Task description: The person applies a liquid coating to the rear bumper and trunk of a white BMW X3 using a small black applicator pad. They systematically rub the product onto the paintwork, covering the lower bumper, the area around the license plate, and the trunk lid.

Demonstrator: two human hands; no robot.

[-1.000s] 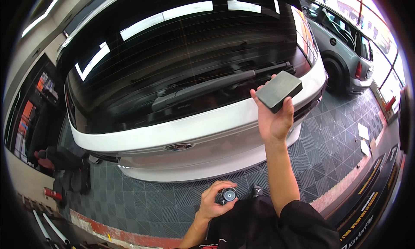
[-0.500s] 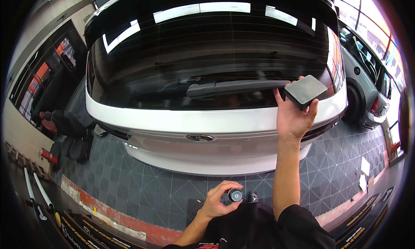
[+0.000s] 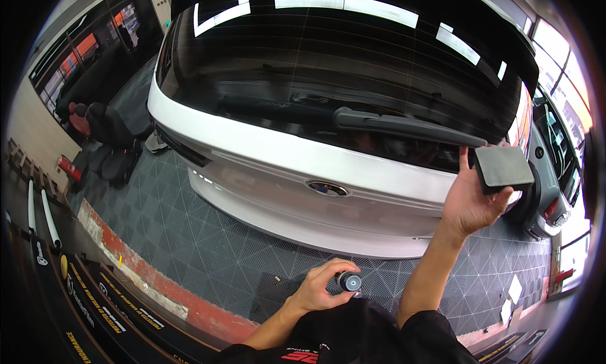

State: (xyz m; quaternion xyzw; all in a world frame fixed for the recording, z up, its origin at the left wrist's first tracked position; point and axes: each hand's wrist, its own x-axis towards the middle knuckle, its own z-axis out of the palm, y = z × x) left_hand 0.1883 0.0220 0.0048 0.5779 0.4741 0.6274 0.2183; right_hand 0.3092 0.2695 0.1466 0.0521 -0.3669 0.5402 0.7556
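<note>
Low in front of my body, my left hand is curled around a small dark bottle, its round top turned toward me. My right hand reaches up at the right with a rectangular applicator pad, grey on its face and black around its sides. Thumb and fingers grip the pad by its edges. Beyond it is the rear of a white car, with a dark rear window and a black wiper. The wiper's right end is close to my right fingertips.
A grey car stands at the far right. Black and red seats and a red fire extinguisher are at the left. Grey tiles cover the floor. Long dark boxes lie at the lower left.
My view has tilted and turned, so the car appears slanted and farther right. My right hand with the pad now sits lower and farther right in view. Both hands keep their holds.
</note>
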